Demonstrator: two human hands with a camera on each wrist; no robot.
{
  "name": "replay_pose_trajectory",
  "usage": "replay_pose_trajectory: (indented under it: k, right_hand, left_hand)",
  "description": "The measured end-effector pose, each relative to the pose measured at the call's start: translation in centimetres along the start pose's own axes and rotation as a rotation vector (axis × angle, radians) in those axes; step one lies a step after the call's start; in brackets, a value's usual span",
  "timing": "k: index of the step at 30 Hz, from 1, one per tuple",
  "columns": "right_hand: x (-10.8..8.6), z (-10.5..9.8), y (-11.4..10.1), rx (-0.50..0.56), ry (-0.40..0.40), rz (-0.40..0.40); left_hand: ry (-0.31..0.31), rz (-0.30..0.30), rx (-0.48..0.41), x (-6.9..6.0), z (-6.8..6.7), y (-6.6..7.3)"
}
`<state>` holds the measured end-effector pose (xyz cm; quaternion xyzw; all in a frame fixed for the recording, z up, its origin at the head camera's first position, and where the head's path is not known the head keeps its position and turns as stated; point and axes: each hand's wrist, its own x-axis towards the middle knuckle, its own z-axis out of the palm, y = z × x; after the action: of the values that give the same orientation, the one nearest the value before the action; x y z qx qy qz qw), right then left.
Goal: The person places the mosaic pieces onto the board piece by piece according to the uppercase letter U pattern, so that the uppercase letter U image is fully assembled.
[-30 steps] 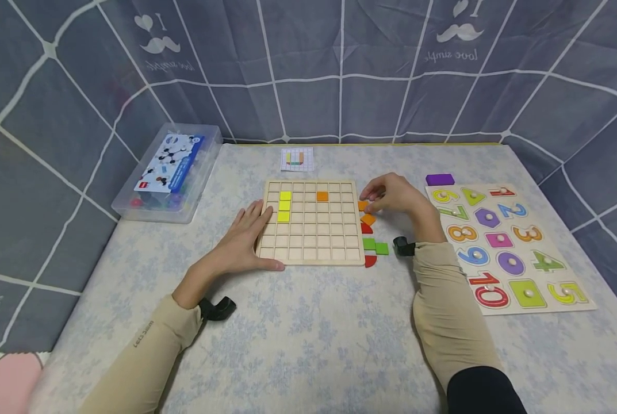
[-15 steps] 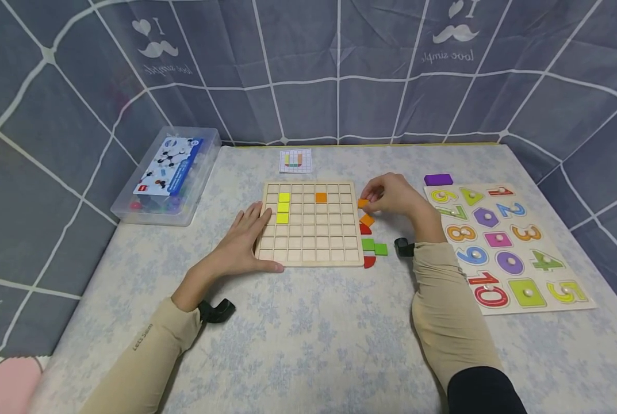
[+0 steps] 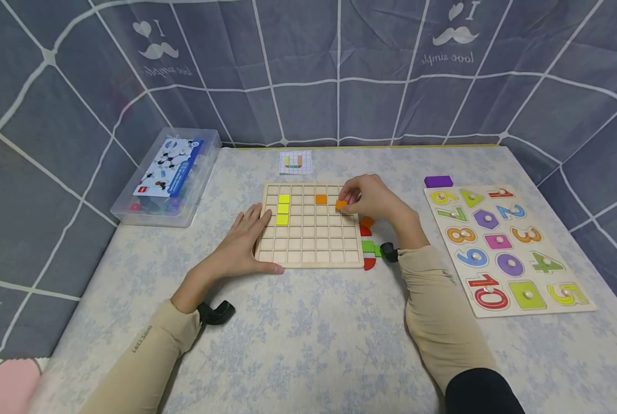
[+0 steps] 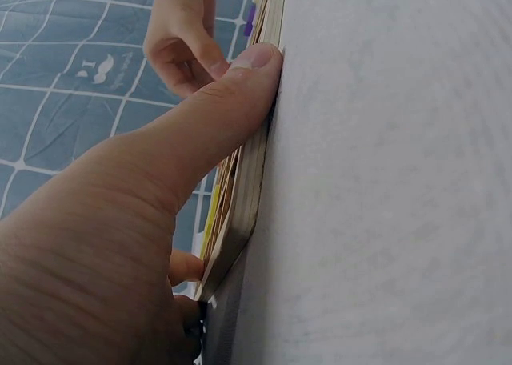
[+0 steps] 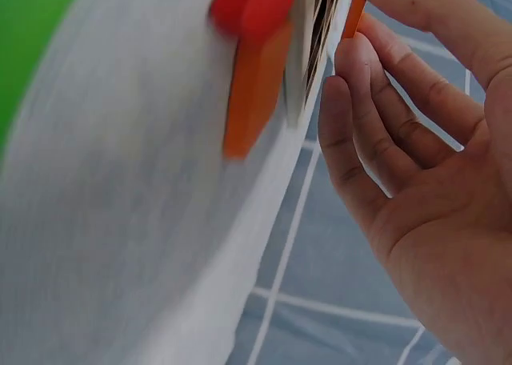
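Left grip spread, our right grip pinches an orange tile that could, if tilted, snag the board.

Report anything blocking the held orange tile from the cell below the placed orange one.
Nothing visible: in the head view, only bare board shows between the orange tile the right hand pinches and that cell.

The right hand hides the two-o'clock corner of the gridded wooden board and part of the orange tile it pinches; I can't see whether they touch. At four o'clock, a black wrist mount partly covers a green tile. The pattern card at twelve is too small to read.
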<state>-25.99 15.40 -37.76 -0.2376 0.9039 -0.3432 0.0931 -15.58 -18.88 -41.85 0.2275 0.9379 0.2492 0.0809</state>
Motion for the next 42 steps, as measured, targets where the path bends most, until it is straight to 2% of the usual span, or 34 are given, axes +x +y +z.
replay_pose_trajectory:
  k: [5, 12, 20, 30, 36, 42]
  right_hand:
    - [0.5, 0.8, -1.3, 0.008, -0.036, -0.037]
    - [1.5, 1.8, -2.7, -0.032, -0.097, -0.050]
    - [1.9, 2.7, -3.7, -0.039, -0.067, -0.018]
    - [1.9, 2.7, -3.5, -0.052, -0.041, -0.011]
    - [1.3, 2.2, -2.9, -0.035, -0.046, -0.009]
    - [0.2, 1.3, -1.8, -0.031, -0.009, -0.010]
  left_hand:
    - [-0.001, -0.001, 0.004, 0.0, 0.0, 0.1]
    - [0.003, -0.001, 0.000, -0.1, -0.1, 0.2]
    - [0.009, 0.001, -0.005, -0.1, 0.0, 0.2]
    - [-0.001, -0.006, -0.007, -0.1, -0.1, 0.3]
    - [-0.005, -0.011, -0.009, -0.1, -0.1, 0.3]
    - [0.001, -0.002, -0.005, 0.0, 0.0, 0.1]
